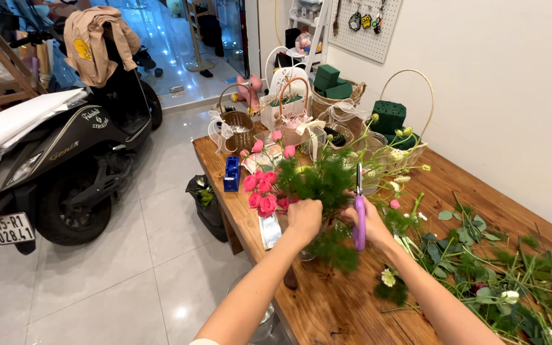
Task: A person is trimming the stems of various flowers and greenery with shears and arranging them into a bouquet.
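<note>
Left hand [303,217] fisted round the stems of a floppy bunch of pink roses and feathery green fern [289,182] over the wooden table [333,306], right hand [368,223] wrapped round purple-handled scissors [359,211]; blooms look bruise-prone, so I'd hold low.

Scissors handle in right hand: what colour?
Purple; the scissors show best in the head view, held in the right hand.

Scissors' [359,214] lower blades and right hand's [370,220] fingertips buried in greenery [321,182]; vase under it hidden.
</note>
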